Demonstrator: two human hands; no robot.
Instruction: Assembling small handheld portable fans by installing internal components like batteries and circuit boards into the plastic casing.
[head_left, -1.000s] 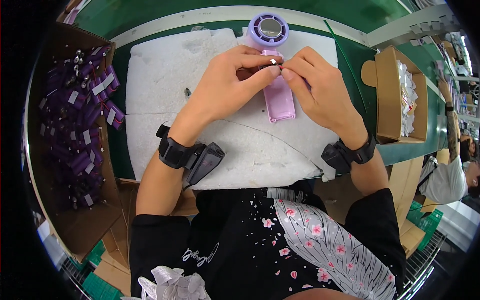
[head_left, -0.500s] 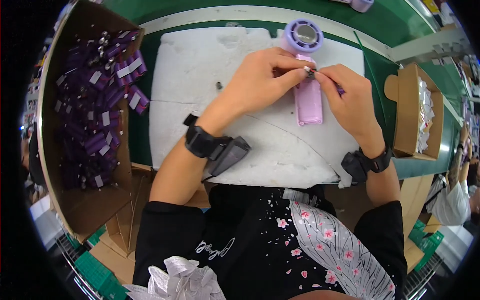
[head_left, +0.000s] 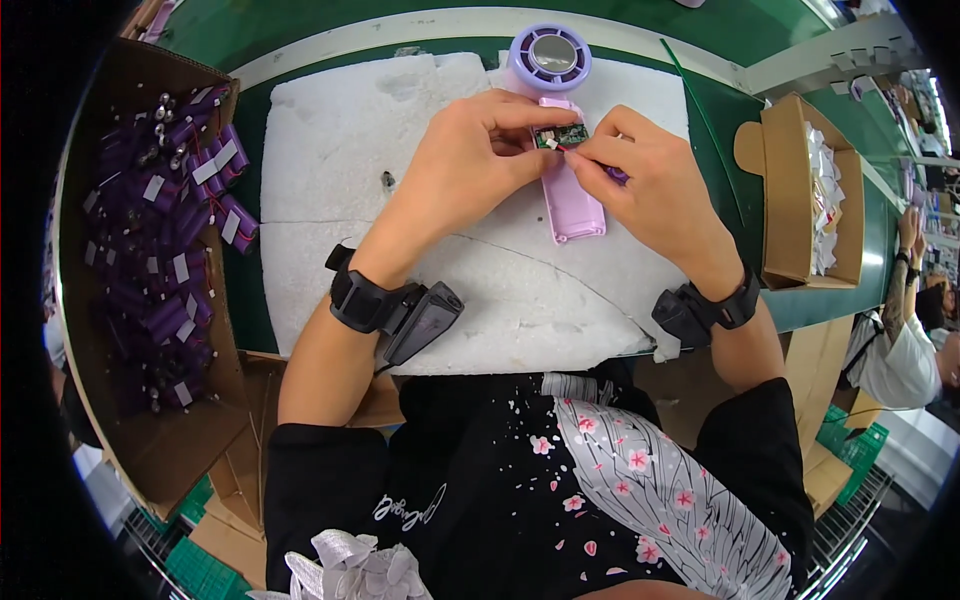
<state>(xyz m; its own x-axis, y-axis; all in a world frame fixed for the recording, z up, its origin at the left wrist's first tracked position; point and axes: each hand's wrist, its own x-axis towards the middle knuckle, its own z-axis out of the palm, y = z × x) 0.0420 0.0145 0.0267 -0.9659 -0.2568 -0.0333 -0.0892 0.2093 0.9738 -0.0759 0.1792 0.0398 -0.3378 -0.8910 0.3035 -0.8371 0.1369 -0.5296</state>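
Note:
A small handheld fan lies on the white foam sheet, its round lilac head (head_left: pixel 549 55) pointing away from me and its pink handle shell (head_left: pixel 573 208) uncovered. Over the upper part of that shell, my left hand (head_left: pixel 465 155) pinches a small green circuit board (head_left: pixel 562 135) between thumb and fingers. A white connector sits at the board's near edge, with a thin red wire beside it. My right hand (head_left: pixel 655 175) is closed, its thumb and forefinger pinching the wire end by the connector. Part of a purple battery (head_left: pixel 616 176) shows under the right fingers; the rest is hidden.
On the left stands a deep cardboard box (head_left: pixel 225 340) of purple battery packs (head_left: pixel 180 270). A smaller carton (head_left: pixel 790 190) with white pieces is at the right. A small dark bit (head_left: pixel 388 181) lies on the foam sheet (head_left: pixel 330 140). Another person (head_left: pixel 900 350) is at far right.
The circuit board has turned so its green face shows more plainly between my fingers. My whole view has shifted, with the fan and both hands appearing farther left.

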